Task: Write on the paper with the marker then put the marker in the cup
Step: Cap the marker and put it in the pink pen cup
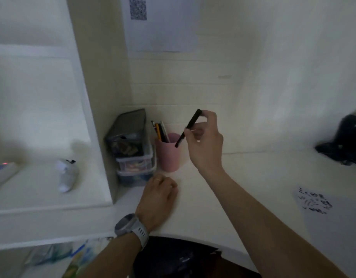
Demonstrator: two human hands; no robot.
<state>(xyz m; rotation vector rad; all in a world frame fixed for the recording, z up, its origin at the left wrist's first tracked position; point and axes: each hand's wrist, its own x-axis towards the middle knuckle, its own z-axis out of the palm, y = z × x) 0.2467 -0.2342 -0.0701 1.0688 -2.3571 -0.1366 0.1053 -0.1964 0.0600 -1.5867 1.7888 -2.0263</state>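
My right hand point(206, 144) pinches a black marker point(188, 128) and holds it tilted, its lower end just over the right rim of the pink cup point(168, 157). The cup stands on the white desk near the back corner and holds several pens and pencils point(160, 131). My left hand point(158, 194), with a grey watch on its wrist, rests loosely curled on the desk in front of the cup and holds nothing. The paper point(321, 205), with black scribbled writing on it, lies at the right edge of the desk.
A stack of small plastic drawers point(134, 155) with a dark box on top stands just left of the cup. A white shelf unit to the left carries a crumpled white object point(66, 175). A dark object point(344, 141) sits at the far right. Wall behind holds a printed sheet point(163, 23).
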